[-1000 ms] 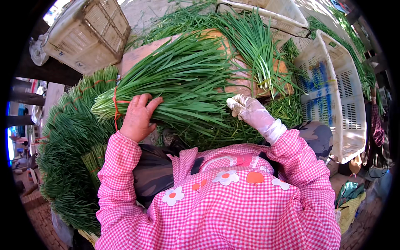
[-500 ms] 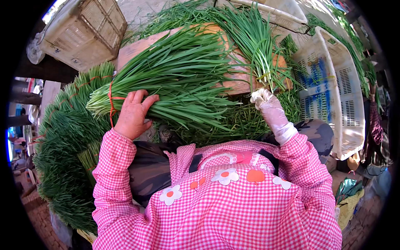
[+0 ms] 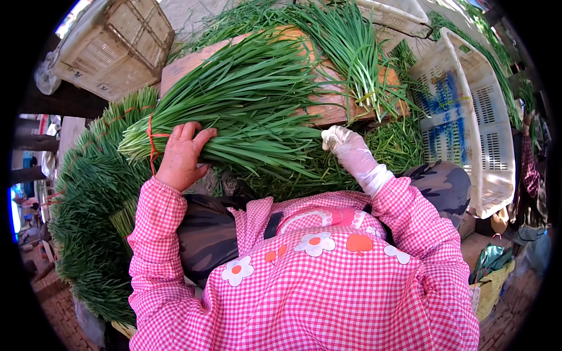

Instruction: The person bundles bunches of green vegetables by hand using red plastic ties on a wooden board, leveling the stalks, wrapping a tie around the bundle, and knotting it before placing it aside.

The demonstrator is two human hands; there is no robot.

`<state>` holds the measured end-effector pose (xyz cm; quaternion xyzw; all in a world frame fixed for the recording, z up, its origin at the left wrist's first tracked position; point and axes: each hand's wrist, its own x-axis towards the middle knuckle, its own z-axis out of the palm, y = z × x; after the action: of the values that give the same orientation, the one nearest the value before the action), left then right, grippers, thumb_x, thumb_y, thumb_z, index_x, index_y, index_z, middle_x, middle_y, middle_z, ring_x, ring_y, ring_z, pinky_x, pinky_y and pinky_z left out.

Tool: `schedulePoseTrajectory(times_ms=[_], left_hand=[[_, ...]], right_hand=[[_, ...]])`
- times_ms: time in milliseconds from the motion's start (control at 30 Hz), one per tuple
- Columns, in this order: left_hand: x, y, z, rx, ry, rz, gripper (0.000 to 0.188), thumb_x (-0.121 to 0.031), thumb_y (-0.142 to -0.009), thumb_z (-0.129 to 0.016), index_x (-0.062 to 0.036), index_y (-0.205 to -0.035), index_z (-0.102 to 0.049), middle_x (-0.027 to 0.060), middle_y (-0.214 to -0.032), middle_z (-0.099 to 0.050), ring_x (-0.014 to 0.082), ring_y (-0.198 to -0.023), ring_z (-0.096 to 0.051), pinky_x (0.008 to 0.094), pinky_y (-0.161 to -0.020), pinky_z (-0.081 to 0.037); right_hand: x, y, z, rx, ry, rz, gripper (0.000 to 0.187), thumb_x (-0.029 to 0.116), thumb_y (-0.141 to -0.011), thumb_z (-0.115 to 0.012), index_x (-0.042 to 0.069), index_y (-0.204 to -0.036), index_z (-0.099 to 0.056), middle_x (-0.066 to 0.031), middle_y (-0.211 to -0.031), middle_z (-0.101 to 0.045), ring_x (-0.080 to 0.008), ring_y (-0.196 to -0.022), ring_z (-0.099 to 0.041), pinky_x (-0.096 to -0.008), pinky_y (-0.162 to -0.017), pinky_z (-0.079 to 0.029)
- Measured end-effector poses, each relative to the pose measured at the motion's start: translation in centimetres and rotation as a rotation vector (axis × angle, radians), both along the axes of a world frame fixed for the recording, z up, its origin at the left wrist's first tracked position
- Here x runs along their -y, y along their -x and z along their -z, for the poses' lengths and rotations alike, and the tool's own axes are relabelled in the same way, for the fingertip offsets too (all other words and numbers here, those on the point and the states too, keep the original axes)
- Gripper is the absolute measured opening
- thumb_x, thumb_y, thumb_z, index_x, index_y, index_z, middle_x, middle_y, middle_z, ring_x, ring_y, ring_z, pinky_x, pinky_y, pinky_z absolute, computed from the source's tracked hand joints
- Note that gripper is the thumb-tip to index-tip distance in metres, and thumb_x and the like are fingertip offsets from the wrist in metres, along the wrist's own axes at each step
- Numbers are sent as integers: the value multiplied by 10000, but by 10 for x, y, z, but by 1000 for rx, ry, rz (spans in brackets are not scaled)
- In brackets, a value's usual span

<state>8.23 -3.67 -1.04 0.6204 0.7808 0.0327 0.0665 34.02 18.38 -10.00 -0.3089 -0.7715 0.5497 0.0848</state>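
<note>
Green bundles (image 3: 82, 193) of long-leaved stalks lie packed at the far left, near a dirty white crate (image 3: 117, 55). Next, the large bundle (image 3: 234, 105) rests partly on a wooden surface (image 3: 328, 108), pale stem ends left, leaf tips right. A red tie (image 3: 150, 131) passes round it near the stem ends. The bare left hand (image 3: 181, 153) lies on the bundle's near side, just beside the tie; its grip is open, thumb apart, apparently pressing rather than clasping (only the back of the hand shows). The gloved right hand (image 3: 347, 149) is at the leaf tips; its grip is curled closed, with no leaf plainly in it. Beyond it lie a smaller sheaf (image 3: 351, 50) and, farther right, a blue-stained crate (image 3: 442, 117).

Judgement: the step in hand appears to be steadying the large bundle and tidying its leaves. The next move calls for firm left-hand pressure and a selective right-hand pinch, lest sound leaves come away.

Not determinable, left to right: the tie's underside, hence any knot there; the left palm; whether the gloved fingertips pinch a leaf.
</note>
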Motion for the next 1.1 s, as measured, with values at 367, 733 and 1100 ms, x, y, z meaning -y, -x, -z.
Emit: schedulePoseTrajectory(times_ms=[367,733,1100], left_hand=[[-1,0,2,2,7,-7,666,-59,-513,-731,-144,-1139,-521,119,-1089,-474,317,-1045,-441,393,-933,-384],[-2,2,1,18,2,13,668,-46,-514,-732,-133,-1140,-513,117,-1092,-454,323,-1054,-428,394,-924,-385],[-1,1,3,41,0,3,608,-44,-509,-731,-128,-1081,-541,123,-1100,-450,328,-1059,-424,400,-929,-381]], right_hand=[[-1,-27,-8,150,400,-110,223,284,-871,-572,85,-967,-602,80,-647,-439,-31,-524,-346,-175,-486,-292],[52,8,-5,328,318,-255,344,355,-851,-605,38,-982,-616,-32,-811,-569,-152,-737,-488,-273,-668,-384],[29,-7,-9,760,-449,-512,262,327,-852,-529,106,-945,-636,-123,-878,-651,-312,-861,-622,-408,-736,-488]])
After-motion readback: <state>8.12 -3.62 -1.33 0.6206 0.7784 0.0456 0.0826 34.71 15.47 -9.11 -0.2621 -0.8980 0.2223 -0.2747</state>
